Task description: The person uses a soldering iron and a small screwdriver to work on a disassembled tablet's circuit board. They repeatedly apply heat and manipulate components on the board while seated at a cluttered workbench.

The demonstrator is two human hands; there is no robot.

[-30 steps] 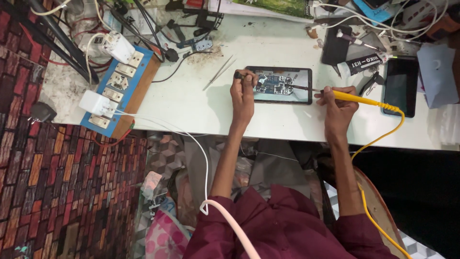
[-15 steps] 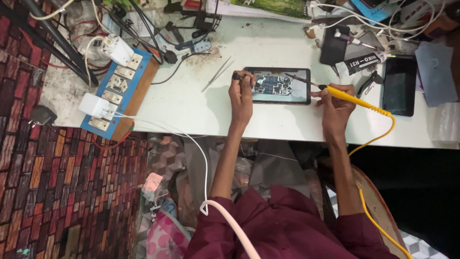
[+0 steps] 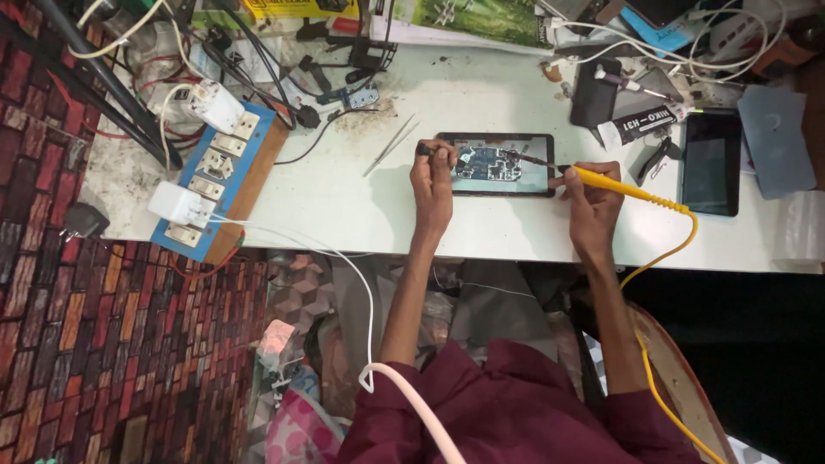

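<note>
On the white table (image 3: 344, 206), an opened tablet (image 3: 496, 164) lies between the hands. The right hand (image 3: 593, 196) grips a yellow iron (image 3: 623, 190), its tip over the exposed board. The left hand (image 3: 432, 176) pinches a small dark tool at the tablet's left edge. Tweezers (image 3: 389, 146) lie just left; a dark phone (image 3: 710, 163) sits right.

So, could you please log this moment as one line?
left hand: steadies opened tablet | right hand: holds yellow soldering iron, tip on circuit board | tweezers: unused
</note>
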